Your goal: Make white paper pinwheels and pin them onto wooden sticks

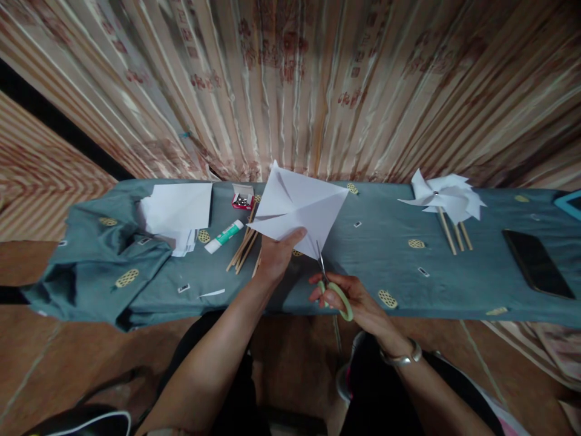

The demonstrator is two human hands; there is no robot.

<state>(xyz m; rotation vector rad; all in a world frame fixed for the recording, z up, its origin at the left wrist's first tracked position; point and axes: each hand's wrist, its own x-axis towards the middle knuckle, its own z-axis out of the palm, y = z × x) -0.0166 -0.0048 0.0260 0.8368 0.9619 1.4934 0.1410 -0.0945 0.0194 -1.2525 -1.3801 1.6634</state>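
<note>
A white square of paper (pixel 313 206), creased and with slits running in from its corners, is held up over the table by my left hand (pixel 278 251). The thumb lies on top of the sheet and the fingers are underneath. My right hand (pixel 340 293) grips green-handled scissors (pixel 338 297), fingers through the loops. Their blades meet the paper at its near corner; whether they are parted I cannot tell. Below the paper's left side, several wooden sticks (pixel 242 251) lie on the cloth, partly hidden by the sheet and my left hand.
A green tablecloth (pixel 376 242) covers the narrow table. To the left are a stack of white paper (pixel 181 209), a glue stick (pixel 224 236), a small red box (pixel 242 198) and a paper scrap (pixel 212 293). On the right lie paper pinwheels (pixel 447 195) on sticks and a phone (pixel 538 263).
</note>
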